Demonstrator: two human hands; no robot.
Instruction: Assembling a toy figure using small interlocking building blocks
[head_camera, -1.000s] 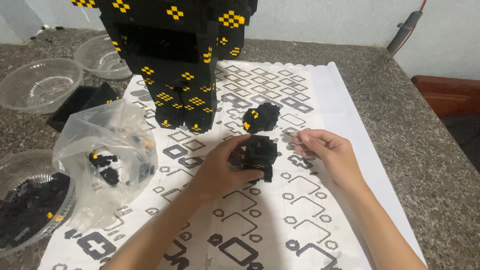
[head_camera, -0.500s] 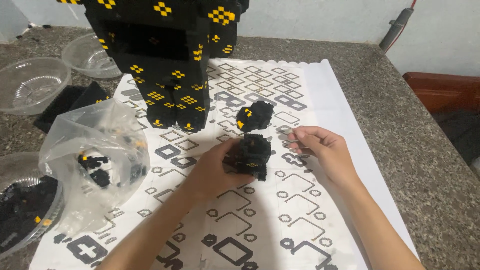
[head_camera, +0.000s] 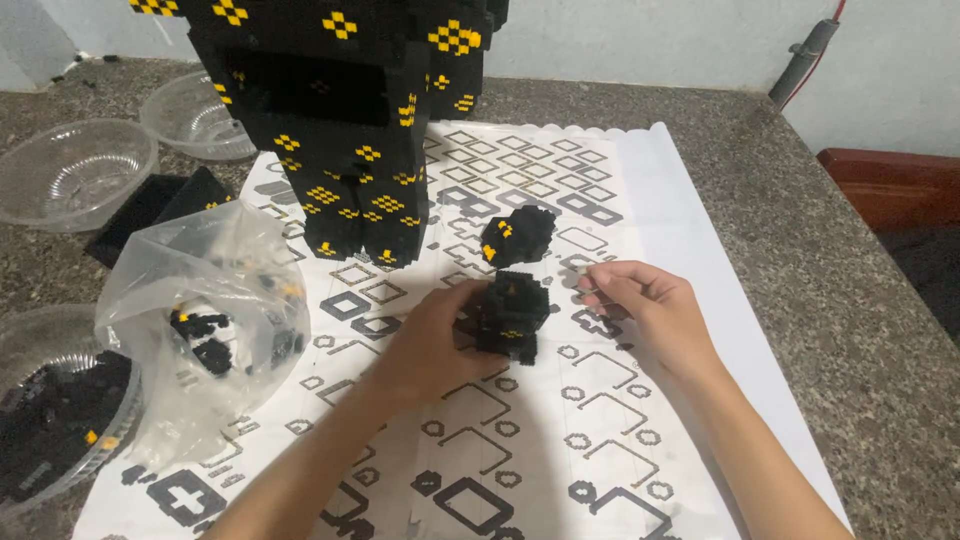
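— Changed since a second ago? 
— Barely anything in the work itself. Left hand (head_camera: 432, 335) still wrapped around the small black-and-yellow brick block (head_camera: 508, 313), centre of the frame, resting on the patterned paper sheet (head_camera: 640, 190). Same grip, same spot relative to the sheet.
— And the right hand (head_camera: 650, 310)? 
— Still just right of the block, fingertips pinched together near a tiny dark piece (head_camera: 598, 322) on the sheet; hard to tell whether actually gripping it. Apart from the block, not touching.
— So mid-assembly, holding steady? 
— Seems so: block braced, next bit being picked or lined up. 
— Differences otherwise? 
— Mostly the view: shifted slightly, the tall black brick figure (head_camera: 340, 110) now filling more of the upper left. Second small brick lump (head_camera: 518, 233) unmoved, just above the held block. Plastic bag of pieces (head_camera: 205, 320) at left, clear bowls (head_camera: 70, 170) upper left, unchanged.
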